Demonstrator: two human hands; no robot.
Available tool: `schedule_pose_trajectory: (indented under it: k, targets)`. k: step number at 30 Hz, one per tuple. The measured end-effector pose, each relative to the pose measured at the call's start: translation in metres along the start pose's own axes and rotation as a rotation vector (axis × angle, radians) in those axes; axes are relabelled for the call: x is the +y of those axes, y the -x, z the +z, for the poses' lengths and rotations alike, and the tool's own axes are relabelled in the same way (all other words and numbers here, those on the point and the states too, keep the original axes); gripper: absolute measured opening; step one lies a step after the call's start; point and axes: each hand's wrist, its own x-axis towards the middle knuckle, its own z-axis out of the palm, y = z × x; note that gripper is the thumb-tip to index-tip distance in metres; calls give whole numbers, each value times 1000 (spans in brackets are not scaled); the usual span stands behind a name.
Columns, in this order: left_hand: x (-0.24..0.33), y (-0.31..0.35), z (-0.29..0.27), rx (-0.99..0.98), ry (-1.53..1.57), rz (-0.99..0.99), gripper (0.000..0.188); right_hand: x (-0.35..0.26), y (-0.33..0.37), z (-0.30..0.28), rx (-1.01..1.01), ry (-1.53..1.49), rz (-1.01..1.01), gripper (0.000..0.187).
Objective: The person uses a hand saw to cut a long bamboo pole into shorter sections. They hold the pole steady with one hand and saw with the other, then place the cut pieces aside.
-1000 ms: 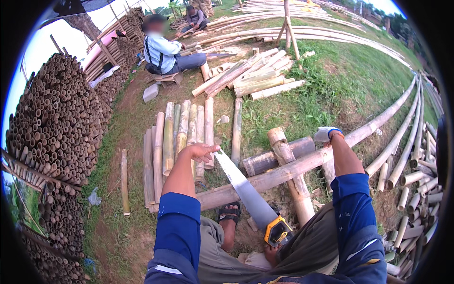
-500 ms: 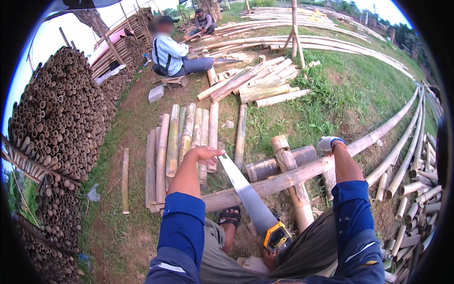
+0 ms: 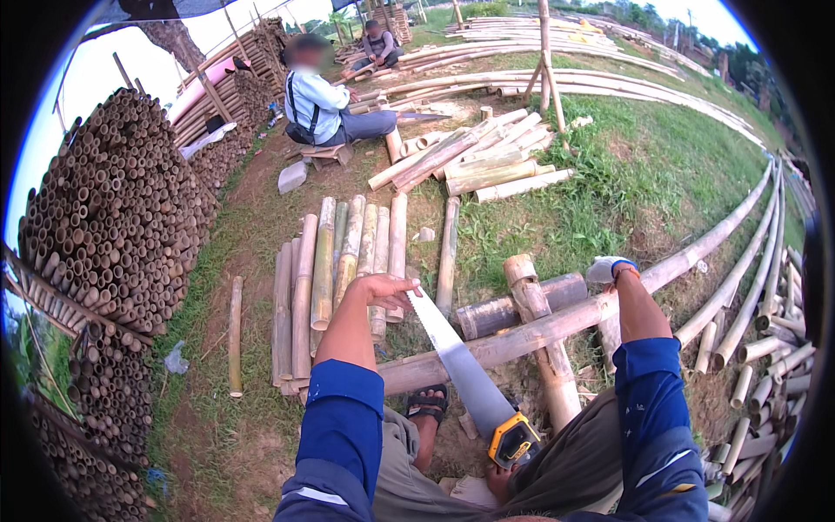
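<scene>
My bare left hand (image 3: pixel 381 290) is at the tip of a hand saw (image 3: pixel 465 370), its fingers closed about the blade's end. The saw slants across a long bamboo pole (image 3: pixel 500 342), with its yellow and black handle (image 3: pixel 513 439) down between my legs, beside my foot. My right hand (image 3: pixel 604 270), in a white glove with a blue cuff, is at the pole's far side. Its fingers are mostly hidden, so their grip does not show. Under the pole stands a thick bamboo support (image 3: pixel 550 374), next to a dark, thick bamboo piece (image 3: pixel 487 317).
Cut bamboo lengths (image 3: pixel 322 265) lie side by side ahead on the left. Tall stacks (image 3: pixel 113 209) of bamboo line the left. Another heap (image 3: pixel 487 157) lies ahead, near a seated person (image 3: pixel 317 100); a second person (image 3: pixel 380 48) sits farther back. More cut pieces (image 3: pixel 765 383) lie at right.
The whole view has shifted slightly, moving the scene a little right and down. My left hand stays at the saw tip and my right hand stays by the pole.
</scene>
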Motion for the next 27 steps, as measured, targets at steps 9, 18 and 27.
schedule_pose_trajectory:
  k: [9,18,27]
  targets:
    - [5,4,-12,49,128,75,65,9,-63,10,-96,-91,77,50]
    - [46,-30,-13,282,405,392,60,131,-161,-13,-201,-41,407,60]
    - [-7,-14,-58,853,763,367,59,18,-52,-3,-98,-183,104,48]
